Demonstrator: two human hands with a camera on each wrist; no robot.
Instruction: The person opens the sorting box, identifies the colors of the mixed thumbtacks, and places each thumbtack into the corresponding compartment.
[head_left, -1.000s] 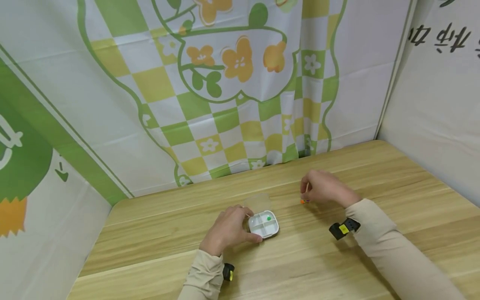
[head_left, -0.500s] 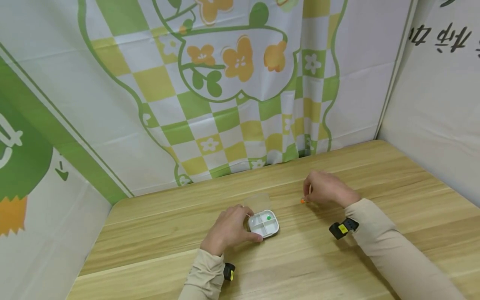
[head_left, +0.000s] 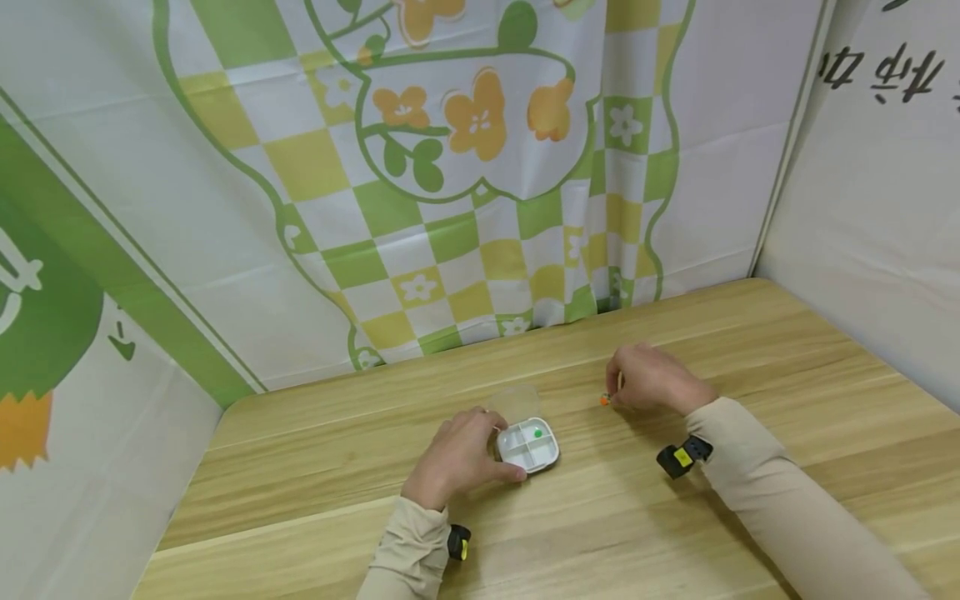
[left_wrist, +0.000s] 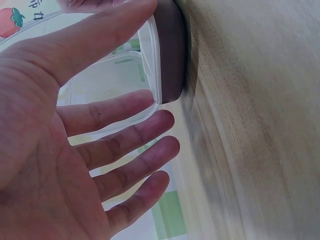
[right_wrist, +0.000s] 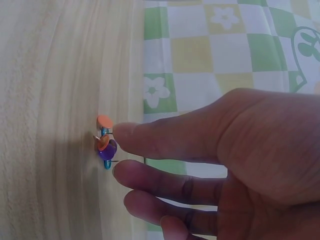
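A white pill box [head_left: 517, 457] with four-part dividers sits on the table, its clear lid [head_left: 514, 403] folded back behind it. One small green piece [head_left: 537, 433] lies in its far right compartment. My left hand [head_left: 459, 458] holds the box by its left side, thumb at the near corner and index finger at the far one; the other fingers [left_wrist: 145, 155] are spread. To the right, my right hand [head_left: 649, 379] reaches down to several thumbtacks [right_wrist: 106, 149], orange, purple and teal, clustered on the table. Thumb and index fingertips are apart, right at the tacks' pins.
The wooden table [head_left: 315, 467] reaches back to a checked green and yellow curtain [head_left: 465, 275]. White printed walls [head_left: 862, 208] stand on both sides. A black wrist camera [head_left: 681, 457] sits below the right hand.
My right hand has shifted slightly at the tacks, and the purple piece seen beside its fingers no longer shows in the head view. The left hand and pill box stay put.
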